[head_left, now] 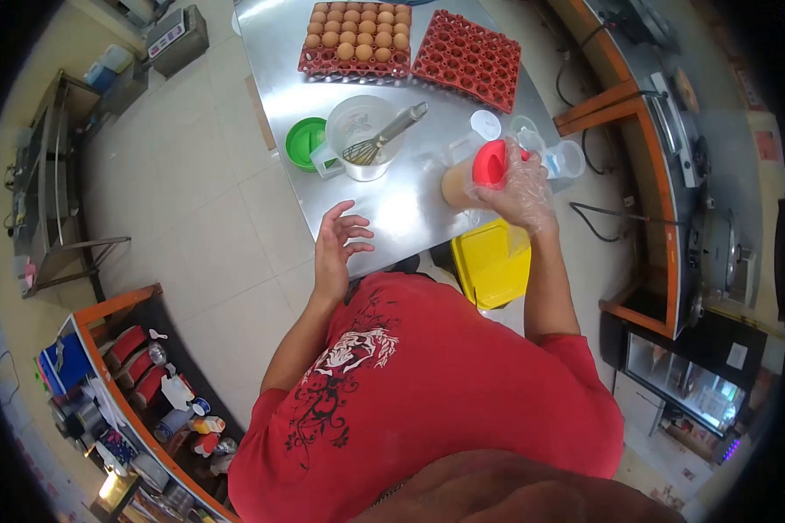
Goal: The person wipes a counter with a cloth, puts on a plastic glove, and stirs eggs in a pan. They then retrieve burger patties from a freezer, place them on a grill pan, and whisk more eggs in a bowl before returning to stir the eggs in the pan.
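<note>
My left hand [342,240] is bare and hovers at the table's near edge, fingers apart, holding nothing. On my right hand [525,193] is a clear plastic glove. Its fingers close around the top of a red-lidded container [458,186] with pale tan contents, which stands on the steel table [301,83]. Whether the red lid [491,163] is fastened cannot be made out. Left of it stands a white plastic jug [344,118] with a wire whisk [377,146] leaning in it. Beside the jug sits a green bowl [305,144].
At the table's far side are a tray of brown eggs [357,30] and an egg tray with bare cups [468,59]. Clear plastic cups [565,159] and a white lid [485,125] lie by my right hand. A yellow bin lid [494,266] is below the table edge.
</note>
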